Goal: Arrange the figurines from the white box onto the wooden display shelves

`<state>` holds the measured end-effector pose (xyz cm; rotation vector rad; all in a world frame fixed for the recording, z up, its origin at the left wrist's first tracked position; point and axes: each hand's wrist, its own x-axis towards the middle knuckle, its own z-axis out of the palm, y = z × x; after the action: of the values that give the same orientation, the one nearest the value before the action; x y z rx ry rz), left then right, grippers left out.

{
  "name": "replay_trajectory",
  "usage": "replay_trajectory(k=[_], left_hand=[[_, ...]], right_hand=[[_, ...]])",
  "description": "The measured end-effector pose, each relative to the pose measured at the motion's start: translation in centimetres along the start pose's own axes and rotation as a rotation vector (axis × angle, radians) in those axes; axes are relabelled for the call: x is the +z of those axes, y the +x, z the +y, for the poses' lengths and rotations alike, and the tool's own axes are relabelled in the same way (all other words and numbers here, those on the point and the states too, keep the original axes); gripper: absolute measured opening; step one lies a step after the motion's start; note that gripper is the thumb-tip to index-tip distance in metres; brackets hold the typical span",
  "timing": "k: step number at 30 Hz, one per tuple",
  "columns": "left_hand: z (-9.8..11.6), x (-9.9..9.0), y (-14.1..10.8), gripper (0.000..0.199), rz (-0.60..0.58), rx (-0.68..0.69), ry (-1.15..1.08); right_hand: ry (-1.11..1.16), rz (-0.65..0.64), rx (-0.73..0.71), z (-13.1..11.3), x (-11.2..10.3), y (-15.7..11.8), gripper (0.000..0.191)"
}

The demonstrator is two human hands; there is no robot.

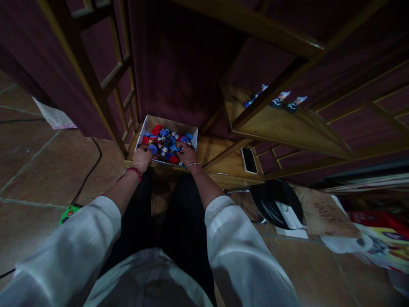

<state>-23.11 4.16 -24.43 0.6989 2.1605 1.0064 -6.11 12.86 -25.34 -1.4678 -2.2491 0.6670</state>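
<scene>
A white cardboard box [195,134] holds several small figurines [166,133] in red, blue and dark colours, lying jumbled together. At the box's near left corner, my left hand [142,157] has its fingers closed by a figurine's round purple base [152,149] and seems to grip it. My right hand [188,154] reaches over the near right side, its thumb and fingers curled around a dark blue figurine [176,149] among the others. The fingertips of both hands are partly hidden.
The box stands on a wooden ledge [217,149] with a phone [249,160] to the right. Above, several figurines [280,99] stand on a wooden shelf [275,128]. Wooden lattice [96,91] rises at left. A black round stool [276,202] and a green device [68,213] with a cable are nearby.
</scene>
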Motion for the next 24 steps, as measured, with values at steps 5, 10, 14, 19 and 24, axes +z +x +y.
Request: replay_trajectory(k=[5, 10, 14, 19, 24], left_hand=[[-0.2, -0.1, 0.0, 0.031, 0.01, 0.038, -0.017], [-0.2, -0.1, 0.1, 0.03, 0.025, 0.043, -0.012], [-0.3, -0.2, 0.1, 0.029, 0.035, 0.058, -0.008], [-0.1, -0.4, -0.1, 0.029, 0.034, 0.061, 0.017], [0.1, -0.5, -0.3, 0.03, 0.007, 0.045, 0.01]], right_hand=[[0.038, 0.011, 0.018, 0.2, 0.0, -0.1, 0.02], [-0.004, 0.103, 0.003, 0.6, 0.4, 0.3, 0.008], [-0.022, 0.108, -0.004, 0.3, 0.4, 0.2, 0.02], [-0.07, 0.116, -0.027, -0.3, 0.5, -0.2, 0.024], [-0.06, 0.151, 0.063, -1.2, 0.7, -0.4, 0.018]])
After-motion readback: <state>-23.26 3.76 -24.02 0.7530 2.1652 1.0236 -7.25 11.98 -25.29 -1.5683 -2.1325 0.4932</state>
